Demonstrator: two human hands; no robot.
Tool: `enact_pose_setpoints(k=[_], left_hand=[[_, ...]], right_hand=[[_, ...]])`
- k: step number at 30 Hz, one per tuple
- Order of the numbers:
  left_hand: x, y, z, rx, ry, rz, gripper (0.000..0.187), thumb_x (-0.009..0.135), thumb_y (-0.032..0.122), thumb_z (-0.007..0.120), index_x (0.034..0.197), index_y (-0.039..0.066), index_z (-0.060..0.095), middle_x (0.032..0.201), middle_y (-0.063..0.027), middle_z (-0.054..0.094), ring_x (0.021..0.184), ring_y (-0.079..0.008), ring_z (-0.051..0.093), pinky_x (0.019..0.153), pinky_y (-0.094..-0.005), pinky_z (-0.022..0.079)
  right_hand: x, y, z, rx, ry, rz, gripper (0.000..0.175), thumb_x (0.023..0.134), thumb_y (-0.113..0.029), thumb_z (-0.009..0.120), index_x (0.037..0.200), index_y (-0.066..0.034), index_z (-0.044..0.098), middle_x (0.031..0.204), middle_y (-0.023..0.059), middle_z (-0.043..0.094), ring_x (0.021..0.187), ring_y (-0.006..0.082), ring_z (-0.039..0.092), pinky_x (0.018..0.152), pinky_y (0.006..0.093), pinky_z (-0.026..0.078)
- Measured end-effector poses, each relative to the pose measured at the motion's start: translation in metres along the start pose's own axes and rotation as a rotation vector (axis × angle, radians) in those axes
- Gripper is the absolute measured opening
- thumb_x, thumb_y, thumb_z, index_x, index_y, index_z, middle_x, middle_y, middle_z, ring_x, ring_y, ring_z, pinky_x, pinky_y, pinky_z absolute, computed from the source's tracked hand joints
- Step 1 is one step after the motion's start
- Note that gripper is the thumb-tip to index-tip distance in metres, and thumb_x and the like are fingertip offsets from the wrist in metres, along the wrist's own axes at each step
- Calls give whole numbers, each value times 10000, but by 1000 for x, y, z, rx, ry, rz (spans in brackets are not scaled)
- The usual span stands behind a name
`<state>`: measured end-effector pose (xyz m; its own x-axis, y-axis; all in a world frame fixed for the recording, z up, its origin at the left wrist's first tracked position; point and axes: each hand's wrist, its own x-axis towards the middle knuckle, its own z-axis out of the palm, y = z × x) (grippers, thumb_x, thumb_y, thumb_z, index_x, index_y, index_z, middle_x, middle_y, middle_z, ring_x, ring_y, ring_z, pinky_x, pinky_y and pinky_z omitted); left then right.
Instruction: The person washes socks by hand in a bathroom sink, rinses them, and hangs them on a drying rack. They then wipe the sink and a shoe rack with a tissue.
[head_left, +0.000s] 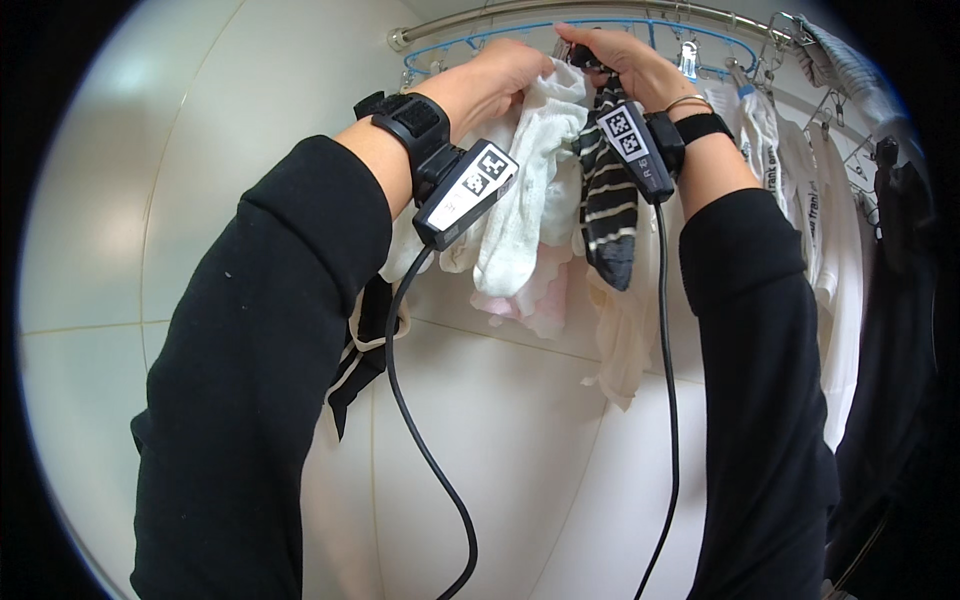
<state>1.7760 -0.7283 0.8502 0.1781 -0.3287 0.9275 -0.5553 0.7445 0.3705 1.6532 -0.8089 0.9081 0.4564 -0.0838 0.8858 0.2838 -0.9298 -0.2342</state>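
Both hands are raised to a blue oval clip hanger (495, 32) hung below a metal rail. My left hand (499, 79) grips the upper end of a white ribbed sock (517, 195), whose toe hangs down. My right hand (630, 64) is at the bunched top of a black sock with pale stripes (611, 199), beside the white one; its fingertips are partly hidden, and a clip is close by. Behind these socks hang other pale items, a pink cloth (551, 292) and a beige cloth (622, 337). Each wrist bears a strapped tracking device with a cable.
The metal rail (450, 28) crosses the top in front of a tiled wall (480, 435). White socks with dark lettering (761, 142), a striped grey cloth (847, 67) and dark garments (900, 225) hang at the right. A black item with pale trim (364, 375) hangs lower left.
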Motion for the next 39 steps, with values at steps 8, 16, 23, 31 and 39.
enact_pose_setpoints(k=[8,16,23,31,39], left_hand=[[16,-9,3,1,-68,16,143,776,78,619,900,23,574,871,-82,600,778,-169,594,723,-296,501],[23,-26,-4,-245,-20,78,163,829,93,599,972,47,535,872,-68,587,777,-163,596,697,-291,515],[8,-17,3,-213,-57,150,141,845,140,593,933,51,528,873,-85,574,740,-194,595,651,-329,526],[-275,-93,17,64,34,547,214,814,54,550,1022,23,508,991,-72,521,920,-159,511,835,-287,406],[-760,-219,20,-1473,166,-1740,327,890,304,488,1075,35,485,1081,-126,530,1033,-255,499,900,-369,407]], right_hand=[[27,25,-9,105,127,-42,274,813,-367,647,679,-135,588,605,-45,485,482,47,330,405,192,217],[22,31,-6,44,114,-79,270,835,-344,624,688,-120,589,599,-41,483,471,46,335,406,191,230],[-18,8,2,-165,11,-14,301,840,-357,612,771,-64,614,657,-13,542,487,54,412,431,215,327],[-227,-18,56,-52,400,-265,339,863,-322,578,952,5,569,688,-3,527,564,62,468,480,209,374],[-511,58,129,403,-52,556,202,855,-80,588,1044,-51,523,770,-13,537,676,24,483,622,174,393]])
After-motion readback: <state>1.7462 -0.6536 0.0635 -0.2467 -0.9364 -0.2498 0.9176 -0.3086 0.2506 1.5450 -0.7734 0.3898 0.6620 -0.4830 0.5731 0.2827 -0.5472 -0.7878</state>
